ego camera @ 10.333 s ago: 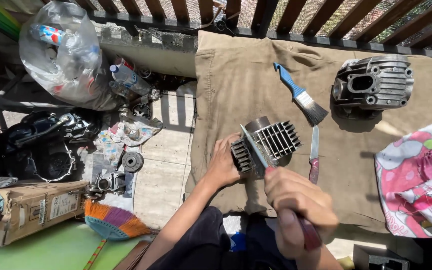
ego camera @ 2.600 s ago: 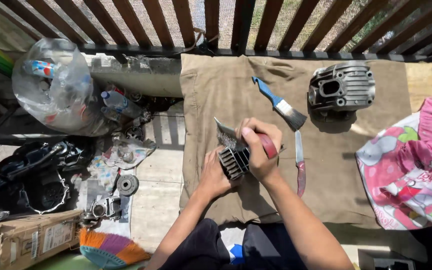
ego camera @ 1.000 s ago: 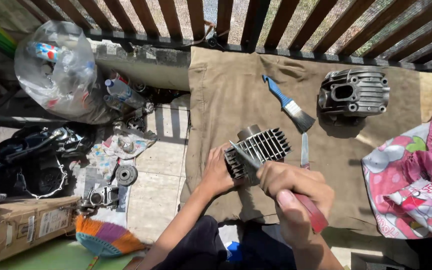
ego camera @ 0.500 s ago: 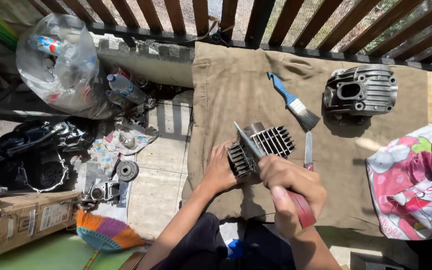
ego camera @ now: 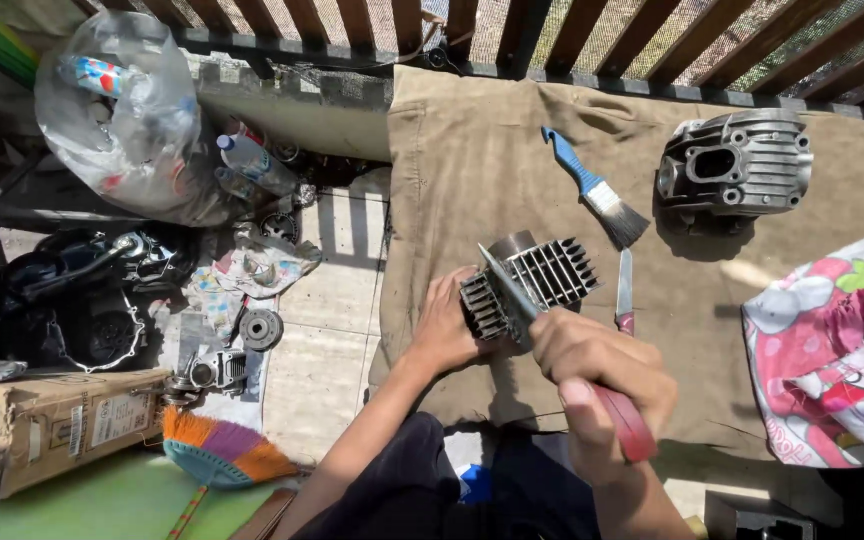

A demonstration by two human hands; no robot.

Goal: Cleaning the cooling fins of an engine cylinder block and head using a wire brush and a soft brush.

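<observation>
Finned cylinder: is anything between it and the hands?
Nothing visible. The left hand grips the finned cylinder directly, and the knife in the right hand lies against its fins. The paintbrush and second knife lie apart on the cloth.

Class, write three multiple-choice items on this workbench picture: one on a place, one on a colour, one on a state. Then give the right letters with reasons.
1. Where does the blue-handled paintbrush lie?
A. on the tan cloth
B. in the cardboard box
C. on the flowered fabric

2. What colour is the handle of the flat blade tool in the right hand?
A. blue
B. red
C. green

3. How is the finned grey metal cylinder placed?
A. lying untouched
B. inside the plastic bag
C. steadied by the left hand

Answers: 1 A, the brush rests on the cloth beside the grey cylinder head; 2 B, a red grip shows below the fist; 3 C, the left fingers press its side.
</observation>
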